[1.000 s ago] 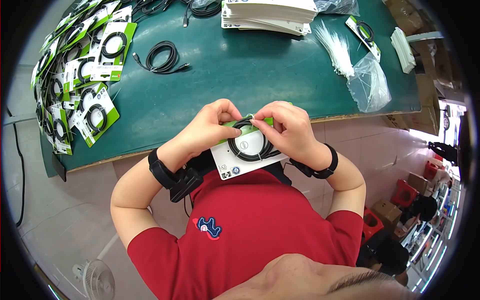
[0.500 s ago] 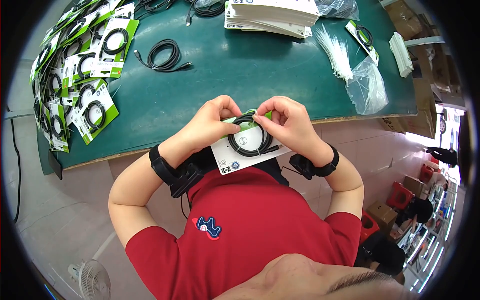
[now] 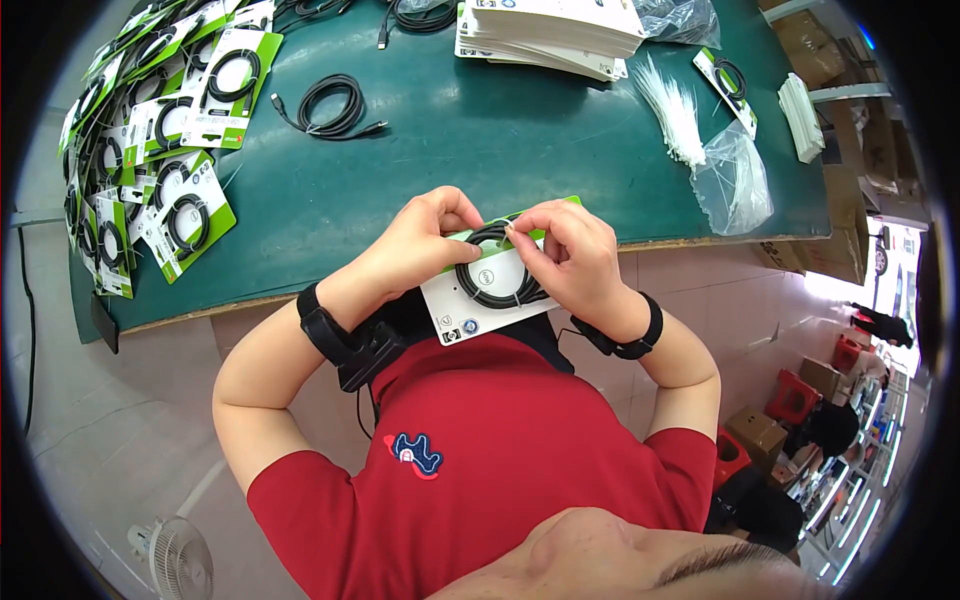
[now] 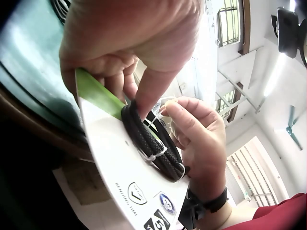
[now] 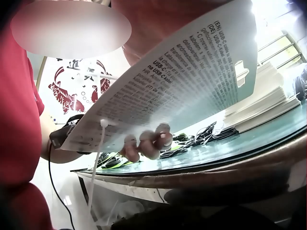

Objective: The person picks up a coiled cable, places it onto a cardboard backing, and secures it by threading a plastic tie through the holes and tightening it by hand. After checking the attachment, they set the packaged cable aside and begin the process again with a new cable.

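Note:
At the table's near edge, my left hand (image 3: 420, 238) grips a white and green cardboard card (image 3: 447, 305), thumb pressing on a black coiled cable (image 3: 497, 301) against its front. The right hand (image 3: 578, 250) is at the coil's upper part, pinching a thin white cable tie (image 4: 154, 120) between thumb and finger. In the left wrist view, other white ties loop round the coil. From the right wrist view, the card's printed back (image 5: 180, 72) shows a tie's small head (image 5: 104, 123) with its tail hanging down, and left fingertips (image 5: 148, 146) behind the card's edge.
Carded cables (image 3: 225, 100) are heaped at the table's left. A loose coiled cable (image 3: 340, 105) lies nearby. Stacked cards (image 3: 545, 35) stand at the back. White cable ties (image 3: 668, 110), a plastic bag (image 3: 735, 185) and another carded cable (image 3: 728, 85) lie at the right.
The right hand shifts slightly at the coil's top, still at the tie. The card tilts a little, with more of its green top corner showing. The left hand keeps its grip.

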Tool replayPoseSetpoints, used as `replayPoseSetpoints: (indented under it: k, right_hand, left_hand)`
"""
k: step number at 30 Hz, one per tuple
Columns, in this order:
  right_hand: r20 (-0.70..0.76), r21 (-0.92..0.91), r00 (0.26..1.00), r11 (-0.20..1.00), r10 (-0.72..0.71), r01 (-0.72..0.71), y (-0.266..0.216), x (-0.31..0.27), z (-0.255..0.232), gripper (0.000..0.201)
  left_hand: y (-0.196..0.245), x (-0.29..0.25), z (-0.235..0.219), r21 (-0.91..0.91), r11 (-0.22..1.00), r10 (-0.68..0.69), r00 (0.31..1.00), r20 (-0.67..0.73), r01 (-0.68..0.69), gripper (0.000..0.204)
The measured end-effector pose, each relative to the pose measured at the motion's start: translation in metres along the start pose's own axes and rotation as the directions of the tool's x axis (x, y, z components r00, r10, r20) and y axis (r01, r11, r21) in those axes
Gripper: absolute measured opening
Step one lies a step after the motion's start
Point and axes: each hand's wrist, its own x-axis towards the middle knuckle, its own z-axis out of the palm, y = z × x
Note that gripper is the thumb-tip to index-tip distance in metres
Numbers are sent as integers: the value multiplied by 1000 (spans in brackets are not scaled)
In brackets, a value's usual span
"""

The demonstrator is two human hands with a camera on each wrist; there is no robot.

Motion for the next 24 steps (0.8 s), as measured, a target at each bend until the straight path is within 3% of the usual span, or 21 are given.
replayPoseSetpoints:
  k: [17, 21, 24]
  right_hand:
    - [-102, -112, 982, 983, -158, 146, 1, -9, 10, 15]
    - [34, -40, 998, 998, -45, 46, -7, -10, 2, 14]
    - [213, 92, 945, 958, 248, -272, -11, -8, -7, 12]
  left_hand:
    - [-2, 0, 0, 18, 1000, 17, 1000, -2, -17, 25]
    - [-1, -1, -1, 2, 1000, 11, 1000, -3, -11, 26]
    - [-4, -1, -2, -6, 1000, 4, 1000, -2, -4, 26]
